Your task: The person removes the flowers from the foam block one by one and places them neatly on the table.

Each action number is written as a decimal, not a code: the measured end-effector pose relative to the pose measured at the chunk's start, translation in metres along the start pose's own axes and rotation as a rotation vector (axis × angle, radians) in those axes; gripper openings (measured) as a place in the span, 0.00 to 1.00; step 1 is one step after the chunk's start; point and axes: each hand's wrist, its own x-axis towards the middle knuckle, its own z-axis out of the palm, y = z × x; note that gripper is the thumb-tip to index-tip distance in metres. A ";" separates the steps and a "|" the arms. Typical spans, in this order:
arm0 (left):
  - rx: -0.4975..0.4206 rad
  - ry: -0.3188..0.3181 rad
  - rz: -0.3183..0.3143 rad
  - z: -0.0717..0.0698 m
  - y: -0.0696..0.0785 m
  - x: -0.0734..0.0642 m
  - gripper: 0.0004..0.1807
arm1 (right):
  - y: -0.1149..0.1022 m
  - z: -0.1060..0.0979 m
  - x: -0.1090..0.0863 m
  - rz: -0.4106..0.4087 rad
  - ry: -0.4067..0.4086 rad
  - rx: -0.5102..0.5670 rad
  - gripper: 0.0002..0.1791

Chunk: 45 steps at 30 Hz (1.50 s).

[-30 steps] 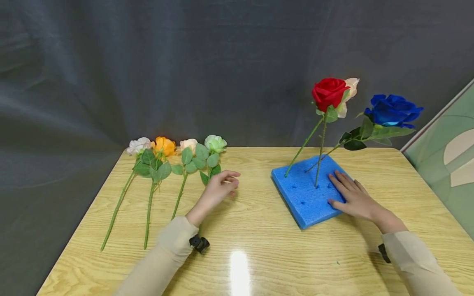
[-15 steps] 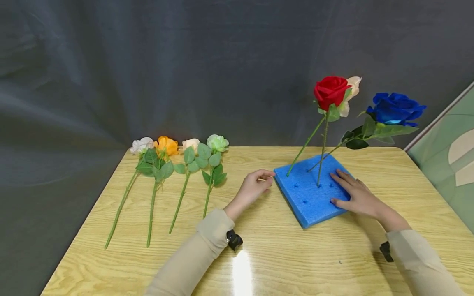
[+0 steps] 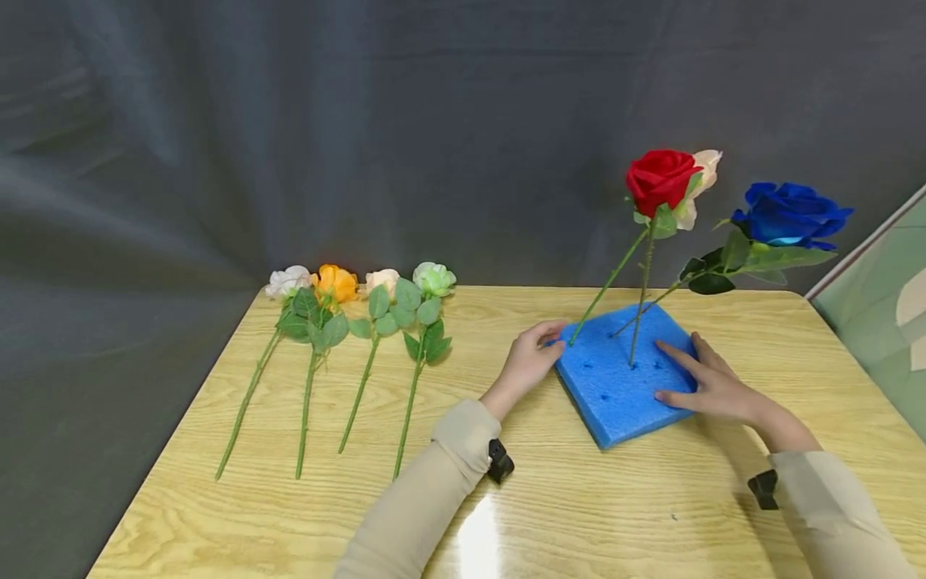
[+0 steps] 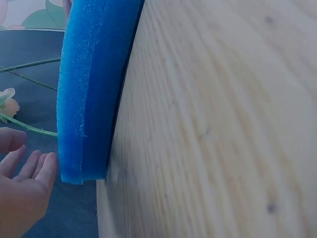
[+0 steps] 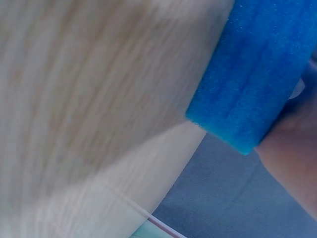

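A blue foam block [image 3: 615, 406] with several small holes lies on the table at the right of the head view. Three artificial roses stand in it: a red rose [image 3: 661, 182], a cream rose [image 3: 707, 167] partly hidden behind it, and a leaning blue rose [image 3: 790, 214]. My left hand [image 3: 530, 359] is at the block's left corner, thumb and fingers apart, near the base of a green stem; the left wrist view shows loosely bent fingers [image 4: 45, 171] beside the block's end. Over the block's right edge rests my right hand [image 3: 716, 390], fingers spread on the foam.
On the table's left half lie a pale white rose [image 3: 288, 281], an orange rose [image 3: 336, 284], a cream-peach rose [image 3: 382, 279] and a light green rose [image 3: 434, 278], stems towards me. A dark curtain [image 3: 448, 145] hangs behind the table [image 3: 579, 515]; a green patterned panel [image 3: 878, 322] is at right.
My left hand has moved right, from beside the light green rose to the foam block's left corner. My right hand stays at the block's right edge, its fingers shifted slightly. The head view has turned slightly left.
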 end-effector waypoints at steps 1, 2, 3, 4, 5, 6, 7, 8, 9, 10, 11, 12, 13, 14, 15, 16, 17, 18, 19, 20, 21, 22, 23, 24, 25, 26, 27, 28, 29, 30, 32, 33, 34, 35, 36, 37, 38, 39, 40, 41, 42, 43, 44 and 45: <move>-0.006 -0.005 0.000 0.002 0.000 0.001 0.21 | 0.001 -0.001 0.000 0.000 -0.002 0.007 0.48; -0.008 -0.010 0.000 0.003 0.001 0.002 0.21 | 0.001 -0.001 0.000 0.001 -0.004 0.013 0.48; -0.011 -0.014 0.002 0.004 0.001 0.003 0.22 | 0.001 -0.002 0.000 0.002 -0.004 0.016 0.48; -0.012 -0.018 0.003 0.005 0.002 0.004 0.22 | 0.001 -0.002 0.000 0.001 -0.001 0.017 0.48; -0.013 -0.022 0.007 0.006 0.002 0.005 0.22 | 0.001 -0.002 0.000 -0.001 0.004 0.012 0.48; -0.015 -0.027 0.008 0.007 0.003 0.005 0.22 | 0.001 -0.002 0.001 0.001 0.008 0.008 0.48; -0.016 -0.032 0.010 0.008 0.003 0.005 0.22 | 0.000 -0.002 0.002 0.005 0.011 0.004 0.47; -0.015 -0.037 0.010 0.008 0.004 0.005 0.23 | -0.001 -0.002 0.003 0.009 0.014 -0.002 0.47; -0.020 -0.044 0.006 0.009 0.005 0.005 0.23 | -0.002 -0.002 0.004 0.012 0.016 -0.007 0.47; -0.020 -0.047 0.003 0.009 0.005 0.005 0.23 | -0.002 -0.002 0.005 0.014 0.018 -0.012 0.47; -0.018 -0.050 0.004 0.010 0.006 0.005 0.23 | -0.003 -0.003 0.006 0.017 0.018 -0.014 0.47; -0.016 -0.053 0.001 0.010 0.006 0.004 0.24 | -0.004 -0.003 0.007 0.021 0.012 -0.012 0.47; -0.010 -0.054 0.000 0.010 0.006 0.004 0.24 | -0.004 -0.003 0.007 0.020 0.011 -0.013 0.47; -0.005 -0.054 0.001 0.010 0.006 0.004 0.24 | -0.005 -0.004 0.008 0.018 0.009 -0.015 0.48; 0.002 -0.053 0.004 0.010 0.006 0.004 0.24 | -0.005 -0.004 0.008 0.016 0.004 -0.012 0.48; 0.011 -0.053 0.005 0.010 0.006 0.004 0.24 | -0.005 -0.005 0.009 0.012 0.000 -0.010 0.48; 0.019 -0.055 0.005 0.010 0.006 0.004 0.24 | -0.005 -0.005 0.009 0.010 -0.004 -0.008 0.48; 0.024 -0.059 0.003 0.010 0.006 0.004 0.24 | -0.004 -0.006 0.009 0.007 -0.008 -0.005 0.48; 0.032 -0.062 0.003 0.010 0.006 0.004 0.24 | -0.003 -0.006 0.010 0.000 -0.010 -0.002 0.48; 0.036 -0.070 -0.003 0.010 0.006 0.005 0.24 | -0.002 -0.007 0.010 -0.005 -0.015 0.005 0.48; 0.039 -0.078 -0.008 0.010 0.006 0.005 0.24 | -0.001 -0.007 0.010 -0.012 -0.019 0.009 0.48; 0.043 -0.089 -0.015 0.010 0.006 0.005 0.24 | 0.000 -0.008 0.011 -0.020 -0.021 0.014 0.47; 0.046 -0.099 -0.021 0.010 0.006 0.005 0.24 | 0.000 -0.009 0.011 -0.026 -0.024 0.019 0.47; 0.046 -0.110 -0.024 0.010 0.006 0.005 0.24 | 0.001 -0.009 0.012 -0.030 -0.029 0.025 0.47; 0.049 -0.119 -0.028 0.010 0.007 0.005 0.24 | 0.002 -0.010 0.012 -0.033 -0.032 0.029 0.47; 0.049 -0.131 -0.033 0.010 0.007 0.005 0.24 | 0.002 -0.011 0.012 -0.034 -0.037 0.035 0.47; 0.052 -0.141 -0.033 0.010 0.007 0.005 0.24 | 0.002 -0.011 0.012 -0.035 -0.039 0.037 0.47; 0.055 -0.149 -0.033 0.011 0.007 0.005 0.24 | 0.002 -0.012 0.013 -0.036 -0.042 0.037 0.47; 0.054 -0.157 -0.033 0.011 0.007 0.005 0.24 | 0.002 -0.012 0.013 -0.036 -0.044 0.036 0.47; 0.052 -0.161 -0.029 0.011 0.007 0.005 0.24 | 0.002 -0.012 0.013 -0.038 -0.047 0.035 0.47; 0.053 -0.169 -0.029 0.011 0.008 0.005 0.24 | 0.001 -0.012 0.014 -0.045 -0.049 0.033 0.46; 0.053 -0.169 -0.026 0.012 0.008 0.005 0.24 | 0.000 -0.012 0.014 -0.048 -0.050 0.028 0.46; 0.049 -0.169 -0.028 0.012 0.008 0.005 0.24 | 0.000 -0.012 0.015 -0.049 -0.051 0.024 0.46; 0.047 -0.169 -0.029 0.012 0.008 0.005 0.24 | -0.001 -0.012 0.015 -0.050 -0.051 0.023 0.45; 0.045 -0.168 -0.029 0.012 0.008 0.005 0.23 | -0.002 -0.012 0.015 -0.049 -0.051 0.023 0.44; 0.046 -0.168 -0.032 0.013 0.008 0.006 0.23 | -0.002 -0.012 0.015 -0.046 -0.051 0.024 0.43; 0.043 -0.166 -0.035 0.013 0.007 0.006 0.23 | -0.003 -0.012 0.015 -0.042 -0.050 0.027 0.42; 0.043 -0.164 -0.034 0.013 0.007 0.006 0.23 | -0.003 -0.012 0.015 -0.041 -0.047 0.027 0.40; 0.042 -0.163 -0.035 0.014 0.006 0.006 0.22 | -0.003 -0.011 0.015 -0.037 -0.046 0.027 0.39; 0.040 -0.161 -0.035 0.014 0.006 0.007 0.22 | -0.004 -0.010 0.015 -0.029 -0.047 0.020 0.39; 0.032 -0.155 -0.036 0.014 0.005 0.007 0.22 | -0.005 -0.009 0.015 -0.019 -0.047 0.006 0.38; 0.021 -0.151 -0.038 0.014 0.005 0.007 0.21 | -0.005 -0.008 0.016 -0.009 -0.046 -0.010 0.39; 0.008 -0.145 -0.039 0.014 0.004 0.007 0.21 | -0.007 -0.006 0.016 0.004 -0.048 -0.027 0.41; -0.010 -0.137 -0.040 0.014 0.004 0.007 0.20 | -0.008 -0.005 0.017 0.015 -0.048 -0.052 0.42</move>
